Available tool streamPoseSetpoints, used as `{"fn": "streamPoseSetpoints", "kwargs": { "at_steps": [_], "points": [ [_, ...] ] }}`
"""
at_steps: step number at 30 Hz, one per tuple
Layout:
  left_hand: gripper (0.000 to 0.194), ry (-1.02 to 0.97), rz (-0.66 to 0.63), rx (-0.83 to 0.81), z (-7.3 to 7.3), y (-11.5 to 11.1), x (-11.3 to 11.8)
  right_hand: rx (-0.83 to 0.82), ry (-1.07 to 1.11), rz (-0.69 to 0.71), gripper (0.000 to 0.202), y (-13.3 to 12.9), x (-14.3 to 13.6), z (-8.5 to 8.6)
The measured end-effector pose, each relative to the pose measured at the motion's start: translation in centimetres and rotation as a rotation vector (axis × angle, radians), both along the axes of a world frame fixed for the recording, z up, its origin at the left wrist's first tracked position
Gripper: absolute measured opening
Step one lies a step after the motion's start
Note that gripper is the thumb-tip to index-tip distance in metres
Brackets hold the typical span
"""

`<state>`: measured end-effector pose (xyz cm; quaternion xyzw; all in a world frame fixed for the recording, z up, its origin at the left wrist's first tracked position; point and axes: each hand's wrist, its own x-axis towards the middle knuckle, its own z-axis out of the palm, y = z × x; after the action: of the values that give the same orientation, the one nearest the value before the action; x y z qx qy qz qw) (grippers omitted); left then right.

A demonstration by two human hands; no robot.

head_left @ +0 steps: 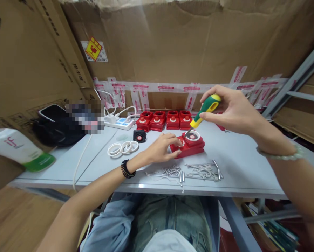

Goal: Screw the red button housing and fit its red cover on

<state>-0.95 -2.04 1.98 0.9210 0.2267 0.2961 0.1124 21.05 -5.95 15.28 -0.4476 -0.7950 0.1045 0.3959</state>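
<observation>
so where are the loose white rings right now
In the head view, the white rings lie on the table left of the left hand, beside the small black part.
</observation>
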Motion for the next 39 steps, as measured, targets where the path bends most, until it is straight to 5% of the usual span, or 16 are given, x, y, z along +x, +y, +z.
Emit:
{"fn": "streamPoseSetpoints", "kwargs": {
  "at_steps": [9,21,29,34,39],
  "points": [
    [0.015,0.037,-0.025,-0.063,-0.7,1.0,0.4,0.124,0.515,-0.129,0.028,2.9,2.3,-3.8],
    [0.036,0.280,0.200,0.297,-1.3,1.1,2.6,0.176,0.470,-0.155,0.023,3.5,2.3,-5.2],
    [0.045,0.096,0.259,0.189,-0.3,1.6,1.5,0.197,0.477,-0.148,0.022,3.1,2.1,-5.2],
    [0.033,-0.030,0.146,-0.133,0.7,1.5,0.1,0.272,0.502,-0.208,0.022,3.3,2.1,-5.3],
    [0.022,-0.096,0.151,-0.208,3.3,1.2,-2.3,0.260,0.495,-0.197,0.020,3.3,2.1,-5.4]
  ]
}}
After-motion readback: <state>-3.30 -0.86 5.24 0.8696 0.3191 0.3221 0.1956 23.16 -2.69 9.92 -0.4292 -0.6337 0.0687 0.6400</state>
